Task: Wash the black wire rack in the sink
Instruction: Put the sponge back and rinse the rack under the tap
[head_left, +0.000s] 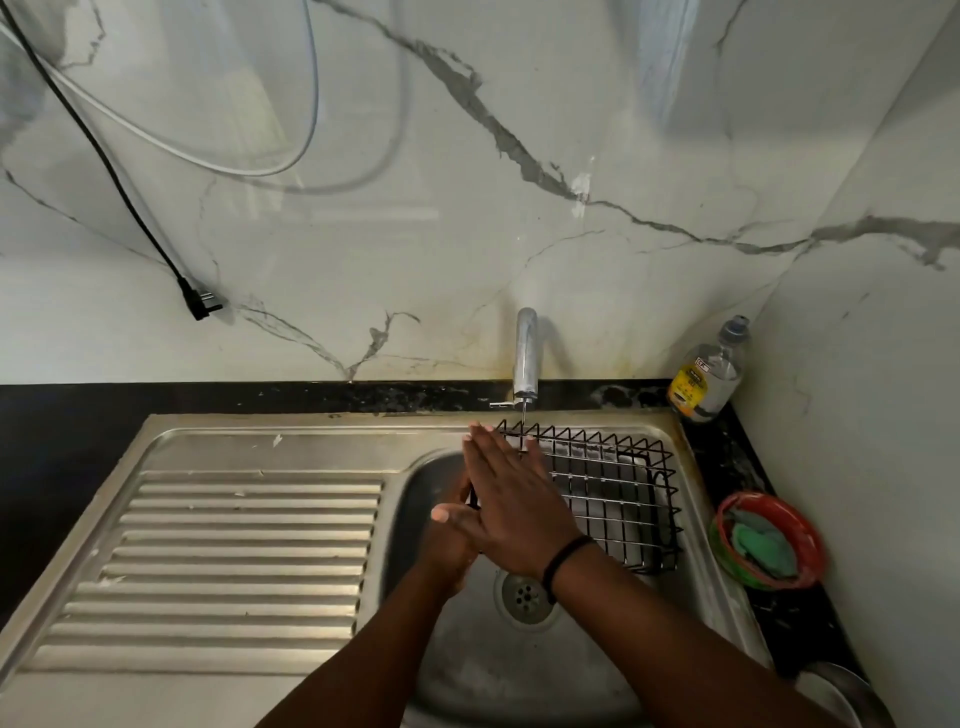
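filling most of the view below the hands, the steel sink (291, 447) spreads its ribbed draining board to the left of them and its basin under them, with the drain (524, 595) just beneath the right wrist. the black wire rack (613, 493) sits tilted in the basin, reaching from under the right hand out to the right, its far edge propped near the sink's back rim. the tap (525, 353) stands just beyond the fingertips and drops a thin stream onto the rack's far corner. the right hand (514, 499) lies flat with straight fingers pressed on the rack's left side; the left hand (449, 540) is under it, thumb up, and seems to grip the rack's left edge, though its fingers are mostly hidden. further right of the hands a clear bottle (709, 371) stands in the corner and a red bowl with a green cloth (769, 540) rests on the counter. this looks like the rinsing or hand-rubbing step; the next move likely calls for turning the rack so the thin stream reaches the wires on its right, with a firm hold on wet metal.
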